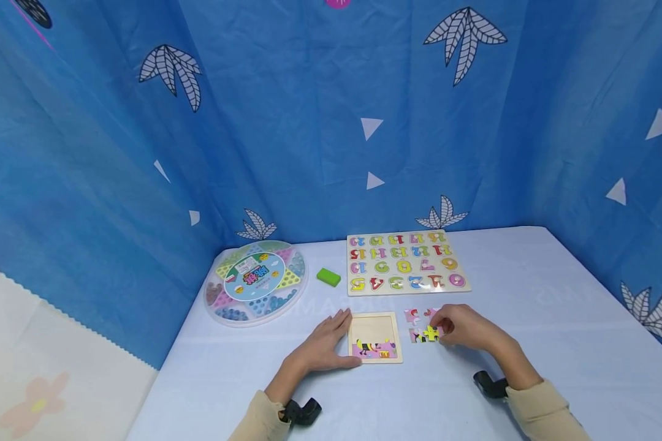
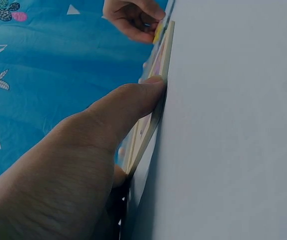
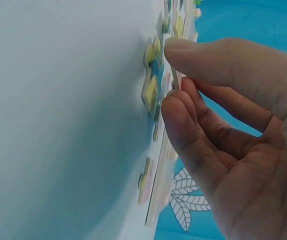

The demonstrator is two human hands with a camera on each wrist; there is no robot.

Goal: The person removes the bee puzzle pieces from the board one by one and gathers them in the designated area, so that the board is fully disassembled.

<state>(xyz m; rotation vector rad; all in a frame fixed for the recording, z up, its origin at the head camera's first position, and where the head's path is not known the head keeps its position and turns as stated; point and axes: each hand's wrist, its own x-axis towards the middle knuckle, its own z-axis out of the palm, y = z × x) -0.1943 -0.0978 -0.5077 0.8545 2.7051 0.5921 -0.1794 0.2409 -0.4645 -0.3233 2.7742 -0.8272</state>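
Note:
A small wooden jigsaw tray [image 1: 372, 316] lies on the table, its near part filled with pieces that show a bee on pink. My left hand [image 1: 324, 346] rests at its left side, fingers fairly straight along that edge. In the left wrist view the thumb [image 2: 128, 102] presses on the tray's near edge. Right of the tray, my right hand [image 1: 466, 327] pinches a thin jigsaw piece [image 3: 175, 77] between thumb and fingertips; its picture is mostly hidden. Loose pink and yellow jigsaw pieces [image 1: 412, 316] lie beside and under those fingers.
Behind the tray lies a wooden number board [image 1: 388, 260] with coloured knobbed numerals. A green block [image 1: 328, 277] sits left of it, and a round Chinese checkers set [image 1: 255, 275] lies farther left. Blue patterned curtain [image 1: 309, 122] hangs behind the white table [image 1: 529, 275].

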